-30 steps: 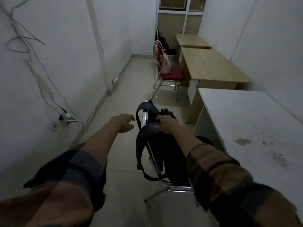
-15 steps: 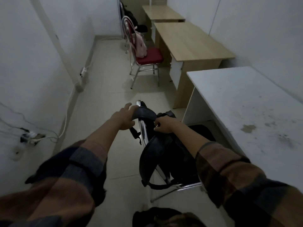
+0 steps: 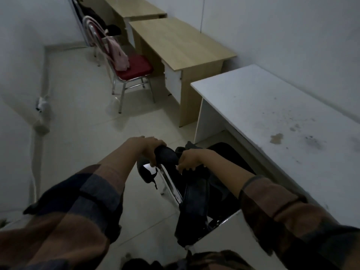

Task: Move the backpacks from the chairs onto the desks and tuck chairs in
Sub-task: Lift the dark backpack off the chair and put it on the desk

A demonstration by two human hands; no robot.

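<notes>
A black backpack (image 3: 194,197) hangs on the back of the nearest chrome chair (image 3: 169,182), beside the white desk (image 3: 272,117). My left hand (image 3: 150,147) grips the backpack's shoulder strap where it loops over the chair back. My right hand (image 3: 190,159) is closed on the top of the same backpack. Farther off, a pink backpack (image 3: 117,55) rests against the back of a red-seated chair (image 3: 136,69), which stands pulled out from a wooden desk (image 3: 181,43). A third chair with a dark bag (image 3: 93,14) stands at the far end by another wooden desk (image 3: 134,8).
The room is narrow, with white walls on both sides. A power socket with a plug (image 3: 41,103) and a white conduit (image 3: 37,152) run along the left wall at floor level. The tiled floor (image 3: 78,94) forms an aisle left of the chairs.
My left hand has reached in and closed on the black backpack's strap. The view has tilted down and moved closer to the nearest chair; my right hand keeps its hold.
</notes>
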